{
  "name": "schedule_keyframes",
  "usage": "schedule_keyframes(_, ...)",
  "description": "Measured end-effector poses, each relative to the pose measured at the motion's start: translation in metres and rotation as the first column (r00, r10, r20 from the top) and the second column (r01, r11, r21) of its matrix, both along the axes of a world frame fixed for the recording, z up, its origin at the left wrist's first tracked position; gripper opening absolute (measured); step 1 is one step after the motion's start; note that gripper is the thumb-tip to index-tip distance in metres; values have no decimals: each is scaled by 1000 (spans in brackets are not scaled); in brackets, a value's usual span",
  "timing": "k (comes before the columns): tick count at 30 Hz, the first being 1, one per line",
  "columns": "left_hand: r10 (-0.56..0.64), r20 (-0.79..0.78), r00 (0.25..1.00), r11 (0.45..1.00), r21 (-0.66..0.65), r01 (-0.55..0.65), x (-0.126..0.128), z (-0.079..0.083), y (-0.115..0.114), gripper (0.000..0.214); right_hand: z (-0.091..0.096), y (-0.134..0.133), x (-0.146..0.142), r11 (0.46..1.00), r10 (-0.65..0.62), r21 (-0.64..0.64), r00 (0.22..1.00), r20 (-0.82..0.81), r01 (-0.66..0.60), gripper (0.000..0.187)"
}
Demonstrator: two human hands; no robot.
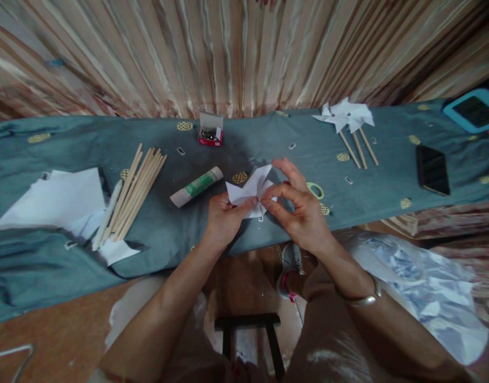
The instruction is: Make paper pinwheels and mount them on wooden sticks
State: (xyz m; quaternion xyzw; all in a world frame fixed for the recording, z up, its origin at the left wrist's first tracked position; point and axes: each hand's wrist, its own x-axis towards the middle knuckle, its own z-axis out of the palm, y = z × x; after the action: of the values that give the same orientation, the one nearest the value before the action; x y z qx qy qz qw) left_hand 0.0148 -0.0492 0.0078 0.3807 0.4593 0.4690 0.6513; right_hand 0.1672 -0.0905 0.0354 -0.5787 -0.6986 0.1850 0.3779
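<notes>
A white paper pinwheel (250, 190), its blades folded toward the middle, is held above the cloth-covered table. My left hand (225, 219) grips it from the left, thumb pressed near its centre. From the right, my right hand (298, 210) pinches at that centre with thumb and forefinger, other fingers raised. Whether a small pin is between those fingertips is too small to tell. Left of the hands lies a white-and-green tube (197, 186). Behind stands an open red box (210, 137) of small metal pieces. A pale green tape ring (315, 190) lies just beyond my right hand.
Several wooden sticks (136, 194) lie at left beside white paper sheets (65, 199). Finished pinwheels on sticks (348, 114) rest at back right. A dark phone (433, 170) and a blue-framed device (473, 110) are farther right. A plastic bag (420, 287) of paper sits below the table edge.
</notes>
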Motion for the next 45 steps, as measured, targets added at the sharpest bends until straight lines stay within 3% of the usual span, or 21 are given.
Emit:
schedule_keyframes(18,-17,1,1000,1000,-4,17,-2,-5,-1,15,-3,1,1,1000,9,-8,999,41,-9,13)
schedule_keyframes(28,-7,4,1000,999,-48,7,-1,0,-3,16,-2,1,2,1000,22,-8,1000,22,-22,11)
schedule_keyframes(45,-2,-21,1000,1000,-17,2,0,0,-3,11,-2,0,2,1000,-1,-22,999,32,1,8)
